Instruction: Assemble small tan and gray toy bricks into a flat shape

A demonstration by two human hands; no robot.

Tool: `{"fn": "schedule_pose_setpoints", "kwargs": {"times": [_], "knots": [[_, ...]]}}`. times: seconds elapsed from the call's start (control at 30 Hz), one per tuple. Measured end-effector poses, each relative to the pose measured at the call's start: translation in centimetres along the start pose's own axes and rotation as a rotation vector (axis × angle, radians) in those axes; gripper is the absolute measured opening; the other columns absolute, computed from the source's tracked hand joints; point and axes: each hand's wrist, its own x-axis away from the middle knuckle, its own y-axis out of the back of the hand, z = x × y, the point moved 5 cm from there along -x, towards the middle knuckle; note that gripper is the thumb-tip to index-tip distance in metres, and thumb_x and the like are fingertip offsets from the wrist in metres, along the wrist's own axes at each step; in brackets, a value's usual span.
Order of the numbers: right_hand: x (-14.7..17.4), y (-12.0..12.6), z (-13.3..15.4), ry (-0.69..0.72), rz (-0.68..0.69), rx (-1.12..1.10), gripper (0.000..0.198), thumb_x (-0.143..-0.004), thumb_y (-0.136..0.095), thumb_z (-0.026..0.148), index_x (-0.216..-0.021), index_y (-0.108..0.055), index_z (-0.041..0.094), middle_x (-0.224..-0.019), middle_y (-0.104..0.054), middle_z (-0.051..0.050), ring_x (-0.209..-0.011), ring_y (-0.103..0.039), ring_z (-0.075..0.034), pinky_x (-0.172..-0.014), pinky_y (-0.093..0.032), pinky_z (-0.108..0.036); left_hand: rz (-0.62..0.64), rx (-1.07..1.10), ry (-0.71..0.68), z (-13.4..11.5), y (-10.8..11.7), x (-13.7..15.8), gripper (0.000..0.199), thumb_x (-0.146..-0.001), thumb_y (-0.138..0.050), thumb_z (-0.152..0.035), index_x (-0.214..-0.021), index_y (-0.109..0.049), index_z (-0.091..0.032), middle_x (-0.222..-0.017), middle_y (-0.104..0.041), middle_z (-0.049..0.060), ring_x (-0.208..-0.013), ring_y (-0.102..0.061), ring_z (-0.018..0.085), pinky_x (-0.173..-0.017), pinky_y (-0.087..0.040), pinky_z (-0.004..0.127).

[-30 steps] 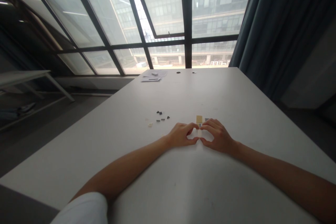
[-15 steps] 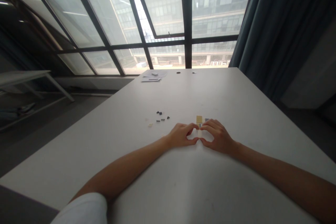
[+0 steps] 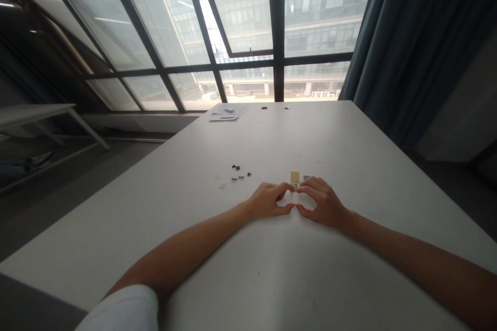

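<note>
My left hand (image 3: 269, 200) and my right hand (image 3: 324, 201) meet over the table, each with thumb and fingers curved towards the other. Between their fingertips shows a small pale piece (image 3: 295, 198); both hands hold its edges, and its exact kind is too faint to make out. Just beyond the fingers lies a small yellow studded plate (image 3: 294, 176). A grey-blue piece (image 3: 306, 178) is beside it, partly hidden behind my right fingers.
To the left of the hands are several small dark pieces (image 3: 237, 168) and a pale yellow piece (image 3: 222, 185). Papers (image 3: 224, 117) lie at the far left of the white table (image 3: 163, 207). Windows stand beyond, with a dark curtain (image 3: 399, 51) at right.
</note>
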Motion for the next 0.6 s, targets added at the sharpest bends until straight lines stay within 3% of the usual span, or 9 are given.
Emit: {"fn": "schedule_pose_setpoints", "kwargs": {"times": [0.6], "knots": [[0.11,-0.09,0.25,-0.002,0.030,-0.018,0.023,-0.078,-0.071,0.020,-0.096,-0.058,0.023,-0.091,-0.064,-0.006,-0.087,-0.060,-0.025,-0.079,-0.051,-0.041,0.011,0.011,-0.028,-0.33,0.10,0.03,0.036,-0.078,-0.066,-0.037,-0.110,-0.062,-0.020,-0.059,-0.051,-0.009,-0.050,-0.047,0.007,-0.054,-0.036,0.018]]}}
